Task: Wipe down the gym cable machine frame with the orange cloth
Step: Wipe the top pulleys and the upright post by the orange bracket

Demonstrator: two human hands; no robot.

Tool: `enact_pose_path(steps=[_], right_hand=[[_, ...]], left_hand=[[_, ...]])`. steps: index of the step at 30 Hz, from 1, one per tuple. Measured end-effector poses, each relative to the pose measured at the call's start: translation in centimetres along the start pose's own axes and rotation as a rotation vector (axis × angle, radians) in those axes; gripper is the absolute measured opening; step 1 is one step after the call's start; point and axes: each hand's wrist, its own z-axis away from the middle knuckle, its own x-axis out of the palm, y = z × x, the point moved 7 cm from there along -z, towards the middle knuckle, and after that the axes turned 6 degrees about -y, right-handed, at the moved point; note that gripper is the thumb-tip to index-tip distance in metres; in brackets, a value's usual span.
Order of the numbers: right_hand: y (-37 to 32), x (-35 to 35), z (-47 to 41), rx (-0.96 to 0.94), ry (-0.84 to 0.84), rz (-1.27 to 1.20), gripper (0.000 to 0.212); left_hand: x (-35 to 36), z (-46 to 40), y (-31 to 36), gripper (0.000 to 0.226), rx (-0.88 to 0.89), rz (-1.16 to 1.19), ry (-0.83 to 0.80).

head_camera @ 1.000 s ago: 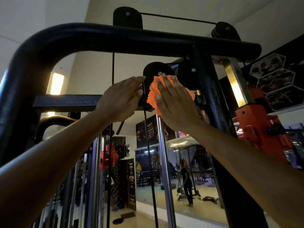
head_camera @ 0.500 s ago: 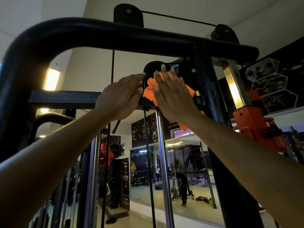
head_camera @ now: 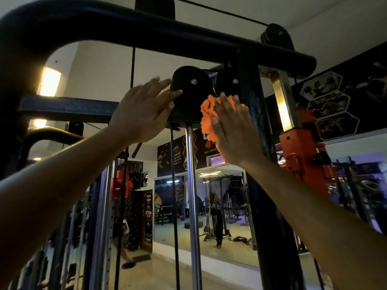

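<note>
- Your right hand [head_camera: 232, 130] has slid the orange cloth [head_camera: 209, 116] down and to the right: half a second ago it covered the left pulley wheel [head_camera: 191, 88], and now that wheel shows bare while the cloth sits lower, against the dark upright post [head_camera: 254, 126] just under the right pulley wheel [head_camera: 227, 83].
- That hand lies flat, fingers straight and together, pressing the cloth to the frame; the cloth bunches out past your thumb side.
- Your left hand [head_camera: 144, 114] has barely shifted. It is spread flat with nothing in it, fingertips touching the left rim of the pulley housing, beside the blue crossbar [head_camera: 69, 105]; it looks like bracing.
- Judging by this, the left pulley's face has had its pass and you are working onto the post.
- The curved top bar [head_camera: 188, 38], the crossbar and the chrome guide rod [head_camera: 191, 185] below the pulley still need a pass, as far as I can judge, so much of the frame remains.
- Mind the thin cable [head_camera: 173, 185] beside the rod; loose cloth could snag there.
</note>
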Motion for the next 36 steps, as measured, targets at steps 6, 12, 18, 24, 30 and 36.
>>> enact_pose_path(steps=[6,12,18,24,30,36], right_hand=[[-2.7,0.8,1.3,-0.106,-0.04,0.043,0.06],[3.3,-1.4,1.3,0.068,-0.079,0.037,0.059],[-2.1,0.2,-0.1,0.091,-0.051,-0.059,0.06],[2.0,-1.2,0.6,0.066,0.052,-0.039,0.051],[-0.9,0.3,0.4,-0.05,0.038,0.067,0.06],[3.7,-1.3,0.7,0.003,0.02,0.19,0.062]], left_hand=[[2.1,-0.2,3.0,0.062,0.046,-0.015,-0.053],[2.2,-0.2,3.2,0.062,0.034,0.015,-0.056],[2.3,-1.0,4.3,0.064,0.023,0.111,-0.037],[2.7,-1.2,4.2,0.064,0.032,0.111,-0.028],[3.2,-1.7,4.6,0.062,0.048,0.115,-0.008],[3.9,-2.7,5.2,0.062,0.064,0.117,-0.002]])
